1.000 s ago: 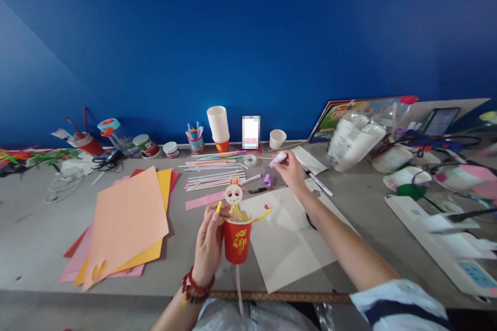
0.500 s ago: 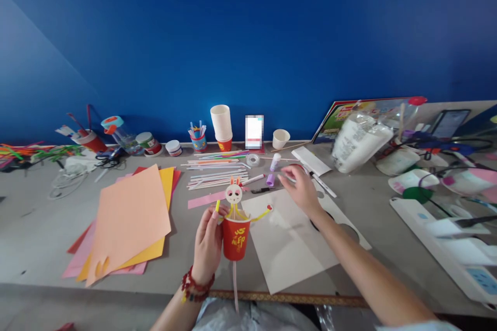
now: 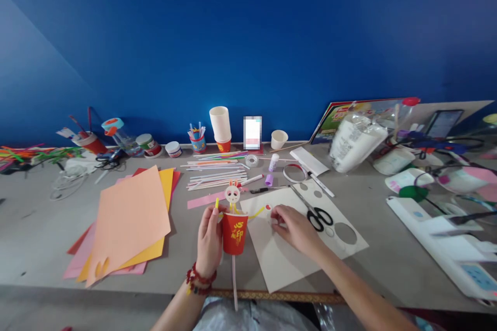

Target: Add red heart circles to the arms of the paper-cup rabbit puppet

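Note:
My left hand (image 3: 208,235) is wrapped round the left side of a red paper cup (image 3: 234,235) with yellow characters. A white paper rabbit head (image 3: 232,193) with red-tipped ears stands up out of the cup, and a pale straw (image 3: 234,284) runs down from its base. One yellow arm (image 3: 256,213) reaches out to the right, ending in a small round disc with a red mark (image 3: 268,208). Another yellow piece (image 3: 217,203) rises beside my left thumb. My right hand (image 3: 291,225) is closed, fingertips together beside that disc; what they pinch is too small to tell.
Scissors (image 3: 316,213) lie on a white sheet (image 3: 272,264) with round holes. Coloured papers (image 3: 132,217) are stacked at left. Behind are straws (image 3: 217,178), a glue stick (image 3: 274,162), tape rolls (image 3: 295,172) and stacked cups (image 3: 220,123). A power strip (image 3: 430,248) lies at right.
My right hand has moved down and left from above the scissors to beside the disc on the yellow arm, uncovering the scissors and a tape roll. My left hand still holds the cup.

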`<state>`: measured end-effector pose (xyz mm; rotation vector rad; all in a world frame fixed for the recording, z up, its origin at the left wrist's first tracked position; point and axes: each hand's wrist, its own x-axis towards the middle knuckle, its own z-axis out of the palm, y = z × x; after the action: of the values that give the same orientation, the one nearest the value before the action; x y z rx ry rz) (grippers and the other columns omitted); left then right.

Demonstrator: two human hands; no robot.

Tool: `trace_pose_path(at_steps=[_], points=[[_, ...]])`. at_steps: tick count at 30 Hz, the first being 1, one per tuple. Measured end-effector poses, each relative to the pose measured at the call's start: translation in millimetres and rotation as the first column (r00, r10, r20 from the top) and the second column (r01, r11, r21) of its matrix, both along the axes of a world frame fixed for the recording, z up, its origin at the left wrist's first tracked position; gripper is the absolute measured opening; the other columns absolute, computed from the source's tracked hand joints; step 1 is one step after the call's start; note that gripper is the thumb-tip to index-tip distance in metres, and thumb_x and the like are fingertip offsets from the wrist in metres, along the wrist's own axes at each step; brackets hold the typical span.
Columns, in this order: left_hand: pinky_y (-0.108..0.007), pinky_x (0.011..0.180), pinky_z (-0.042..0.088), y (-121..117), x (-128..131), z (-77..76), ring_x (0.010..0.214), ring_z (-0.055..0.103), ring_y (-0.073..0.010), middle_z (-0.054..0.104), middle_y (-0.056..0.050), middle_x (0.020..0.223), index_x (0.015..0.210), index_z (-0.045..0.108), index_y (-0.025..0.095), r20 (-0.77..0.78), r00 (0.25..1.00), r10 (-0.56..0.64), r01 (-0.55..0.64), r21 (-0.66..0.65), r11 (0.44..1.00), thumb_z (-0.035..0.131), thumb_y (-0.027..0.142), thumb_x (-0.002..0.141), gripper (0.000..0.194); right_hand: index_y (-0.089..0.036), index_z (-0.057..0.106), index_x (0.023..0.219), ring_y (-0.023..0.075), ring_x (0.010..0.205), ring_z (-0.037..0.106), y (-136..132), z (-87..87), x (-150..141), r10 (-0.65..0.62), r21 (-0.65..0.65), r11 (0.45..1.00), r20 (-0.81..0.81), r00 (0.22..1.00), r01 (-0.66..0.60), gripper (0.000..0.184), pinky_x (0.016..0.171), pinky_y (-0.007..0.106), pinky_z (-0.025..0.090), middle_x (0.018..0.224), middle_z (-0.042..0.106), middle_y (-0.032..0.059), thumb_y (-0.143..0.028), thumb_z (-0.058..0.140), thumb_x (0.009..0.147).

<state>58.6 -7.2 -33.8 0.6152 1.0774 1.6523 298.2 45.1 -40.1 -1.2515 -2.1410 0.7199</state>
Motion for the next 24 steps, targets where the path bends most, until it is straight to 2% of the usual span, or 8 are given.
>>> trace_pose_path(at_steps=[3, 6, 9, 11, 13, 16, 19, 24], points=[[-0.025, 0.073, 0.054, 0.8, 1.7, 1.6, 0.080, 0.066, -0.0148, 0.068, -0.003, 0.090, 0.108, 0.060, 0.021, -0.008, 1.000, -0.005, 0.005, 0.034, 0.999, 0.067, 0.044, 0.087, 0.032, -0.025, 0.059, 0.085, 0.0179, 0.060, 0.061, 6.3, 14.7, 0.5, -0.045, -0.062, 0.997, -0.103, 0.994, 0.039, 0.005, 0.057, 0.029, 0.050, 0.069, 0.064, -0.0015, -0.023, 0.063, 0.082], [-0.029, 0.077, 0.055, 1.6, 5.3, 4.2, 0.082, 0.067, -0.0154, 0.069, -0.001, 0.089, 0.118, 0.051, 0.026, -0.067, 0.998, -0.003, 0.010, 0.111, 0.994, 0.066, 0.040, 0.089, 0.036, -0.023, 0.057, 0.086, 0.0167, 0.070, 0.064, 9.5, 40.7, -10.3, -0.147, -0.191, 0.978, -0.360, 0.921, 0.082, 0.016, 0.064, 0.027, 0.053, 0.076, 0.064, -0.0003, -0.029, 0.071, 0.080], [-0.029, 0.081, 0.053, 1.6, 8.0, 7.2, 0.083, 0.065, -0.0158, 0.068, -0.001, 0.087, 0.104, 0.055, 0.024, -0.213, 0.977, 0.034, 0.003, 0.173, 0.985, 0.065, 0.037, 0.090, 0.021, -0.022, 0.057, 0.082, 0.0144, 0.067, 0.063, 5.9, 63.2, -32.5, -0.094, -0.316, 0.944, -0.527, 0.845, -0.092, 0.020, 0.064, 0.025, 0.052, 0.074, 0.064, -0.0015, -0.031, 0.075, 0.078], [-0.029, 0.082, 0.051, 0.6, 8.6, 10.6, 0.083, 0.064, -0.0162, 0.068, -0.002, 0.085, 0.094, 0.060, 0.022, -0.336, 0.941, 0.041, 0.021, 0.178, 0.984, 0.062, 0.037, 0.092, 0.016, -0.020, 0.059, 0.080, 0.0143, 0.067, 0.063, 1.3, 69.3, -47.8, -0.052, -0.349, 0.917, -0.584, 0.810, -0.193, 0.019, 0.064, 0.025, 0.052, 0.074, 0.064, -0.0010, -0.032, 0.075, 0.079], [-0.029, 0.081, 0.050, -1.1, 8.3, 15.1, 0.082, 0.063, -0.0171, 0.068, -0.003, 0.086, 0.092, 0.064, 0.021, -0.429, 0.903, 0.032, 0.042, 0.161, 0.986, 0.058, 0.037, 0.094, 0.018, -0.020, 0.061, 0.081, 0.0146, 0.069, 0.064, -2.8, 69.1, -59.0, -0.047, -0.359, 0.907, -0.606, 0.794, -0.220, 0.017, 0.066, 0.026, 0.052, 0.076, 0.066, -0.0001, -0.032, 0.073, 0.081], [-0.029, 0.081, 0.050, -4.0, 7.6, 21.8, 0.086, 0.064, -0.0196, 0.070, -0.006, 0.093, 0.095, 0.069, 0.021, -0.512, 0.859, 0.017, 0.069, 0.149, 0.986, 0.056, 0.038, 0.094, 0.022, -0.020, 0.062, 0.084, 0.0148, 0.072, 0.064, -7.2, 67.0, -66.4, -0.055, -0.336, 0.924, -0.586, 0.809, -0.181, 0.013, 0.068, 0.026, 0.053, 0.078, 0.067, 0.0001, -0.029, 0.071, 0.082], [-0.029, 0.080, 0.049, -5.5, 8.2, 26.3, 0.088, 0.064, -0.0210, 0.069, -0.007, 0.096, 0.095, 0.071, 0.021, -0.542, 0.840, -0.012, 0.111, 0.149, 0.983, 0.059, 0.036, 0.092, 0.019, -0.021, 0.061, 0.084, 0.0151, 0.073, 0.065, -10.5, 71.1, -67.4, -0.021, -0.274, 0.950, -0.542, 0.840, -0.153, 0.007, 0.069, 0.026, 0.053, 0.078, 0.068, -0.0003, -0.022, 0.067, 0.083], [-0.028, 0.076, 0.049, -4.7, 10.4, 27.3, 0.082, 0.061, -0.0192, 0.066, -0.005, 0.087, 0.085, 0.069, 0.020, -0.559, 0.829, 0.007, 0.115, 0.182, 0.977, 0.064, 0.032, 0.089, 0.013, -0.022, 0.063, 0.088, 0.0161, 0.077, 0.068, -13.7, 80.5, -69.7, 0.041, -0.185, 0.973, -0.463, 0.886, -0.141, 0.006, 0.073, 0.026, 0.055, 0.083, 0.071, 0.0006, -0.016, 0.061, 0.086]])
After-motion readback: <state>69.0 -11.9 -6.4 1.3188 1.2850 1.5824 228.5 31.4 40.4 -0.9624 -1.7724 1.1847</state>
